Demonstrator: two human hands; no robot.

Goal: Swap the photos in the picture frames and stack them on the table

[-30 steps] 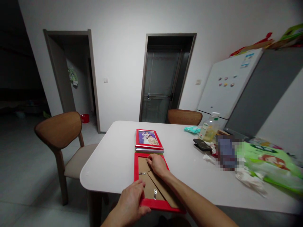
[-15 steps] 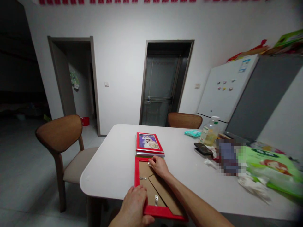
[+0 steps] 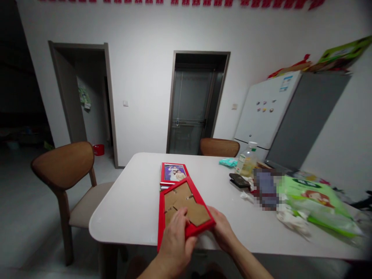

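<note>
A red picture frame (image 3: 202, 214), turned with its brown backing and small metal clips upward, is held at a slant over the front of the table. My left hand (image 3: 175, 237) grips it at the near side, the curled fingers resting on the backing and the thumb by the lower edge. Around the right corner closes my right hand (image 3: 223, 229), its fingertips partly hidden under the frame. Just beyond lies a stack of frames, topped by a red photo frame (image 3: 173, 172) with a picture of people in it. The held frame covers the stack's near corner.
On the white table (image 3: 128, 209), to the right, are a bottle (image 3: 246, 159), a dark phone-like object (image 3: 239, 180), crumpled tissues (image 3: 293, 221) and a green package (image 3: 310, 195). Wooden chairs stand at the left (image 3: 64, 164) and far side (image 3: 220, 147).
The frame has been raised and turned, its far end now overlapping the stack. My right hand has moved from the backing's far end to the near right corner. The view has shifted slightly right.
</note>
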